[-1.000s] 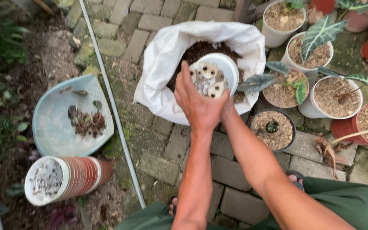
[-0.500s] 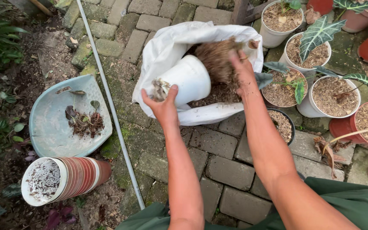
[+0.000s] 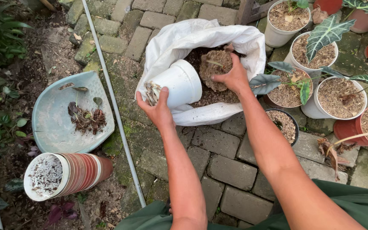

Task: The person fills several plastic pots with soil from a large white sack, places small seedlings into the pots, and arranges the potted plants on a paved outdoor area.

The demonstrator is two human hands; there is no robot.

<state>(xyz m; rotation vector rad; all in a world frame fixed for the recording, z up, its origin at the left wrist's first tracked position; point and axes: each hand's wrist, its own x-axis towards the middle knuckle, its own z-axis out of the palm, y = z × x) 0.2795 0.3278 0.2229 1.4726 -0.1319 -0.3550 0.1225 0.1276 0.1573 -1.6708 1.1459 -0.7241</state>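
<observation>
Left hand [image 3: 156, 111] is curled around the base of a white pot [image 3: 179, 84], tipped on its side in the upper middle of the frame, mouth pointing right into the open white sack [image 3: 179, 38]. Right hand [image 3: 234, 78] is clamped around a root ball [image 3: 216, 66], a brown fibrous clump, sitting just at the pot's mouth, over the dark soil inside the sack. The sack lies on the brick paving [image 3: 231, 170].

At the left of the frame, a pale blue tray [image 3: 52, 123] holds a little heap of roots and leaves. Below it, lower left, a stack of pots [image 3: 64, 175] lies on its side, white one outermost. A thin white pipe [image 3: 116, 106] runs diagonally between the tray and the sack. At the right edge, potted plants [image 3: 320, 81] stand crowded together, some with big veined leaves.
</observation>
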